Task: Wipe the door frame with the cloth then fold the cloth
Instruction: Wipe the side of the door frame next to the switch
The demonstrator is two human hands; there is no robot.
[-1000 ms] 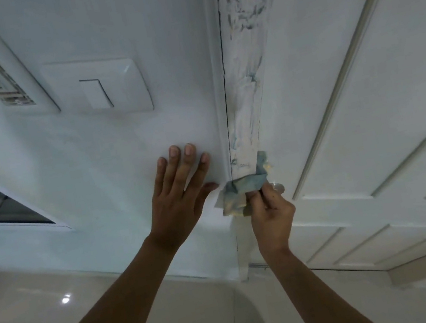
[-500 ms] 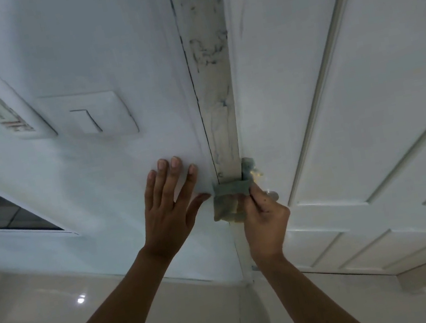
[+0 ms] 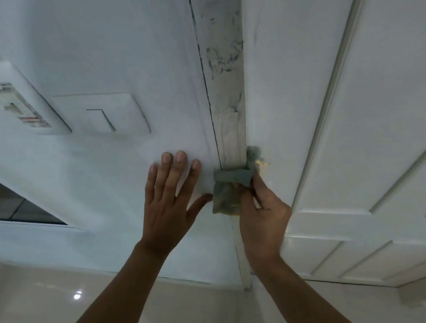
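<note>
Cloth (image 3: 229, 190) and right hand (image 3: 262, 219) sit at nearly the same height on the door frame (image 3: 230, 118) as half a second ago, but against the frame of one second ago the strip now runs straight up instead of leaning, so the view has turned to face it more squarely. The left hand (image 3: 170, 206) stays flat on the white wall (image 3: 101, 52), fingers spread and thumb pointing toward the cloth, just beside the frame's left edge. The right hand pinches the crumpled grey-green cloth and presses it across the lower part of the frame, with one corner of the cloth wrapped around the frame's right edge next to the door (image 3: 367, 105). Above the cloth the frame shows scratched, stained paint. Counting: two hands, one cloth, one door frame, one panelled door on the right, one light switch (image 3: 101, 115) on the wall, and one labelled box (image 3: 16, 99) left of the switch.
</note>
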